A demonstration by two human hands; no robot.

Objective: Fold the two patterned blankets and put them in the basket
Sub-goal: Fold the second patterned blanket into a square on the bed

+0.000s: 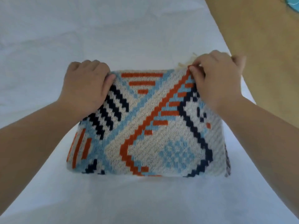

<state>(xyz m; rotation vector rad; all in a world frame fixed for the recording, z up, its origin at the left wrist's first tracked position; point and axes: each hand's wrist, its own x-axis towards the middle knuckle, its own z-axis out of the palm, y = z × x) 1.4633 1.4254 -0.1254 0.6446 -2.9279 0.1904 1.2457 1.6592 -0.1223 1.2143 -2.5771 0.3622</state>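
1. A folded patterned blanket [145, 126] is seen lying on a surface covered by a white sheet [145, 199]; whether a bed or a desk lies beneath cannot be told.
2. The blanket is knitted in grey, light blue, orange and navy, with stepped diagonal bands and a diamond motif on its upper face.
3. The far left corner of the blanket is gripped by the left hand [87, 84], the fingers being curled over the far edge and the thumb pressed against the top face.
4. The far right corner is pinched by the right hand [218, 80], with thumb and fingertips closed on the fabric edge.
5. A cream fringe [186, 62] is visible just beside the right hand, at the far edge of the blanket.
6. The near edge of the blanket is laid flat on the sheet, between the two forearms.
7. A tan floor [267, 46] is visible at the right, beyond the sheet's edge.
8. A small part of a teal object [293, 4] is seen at the top right corner; it cannot be identified.
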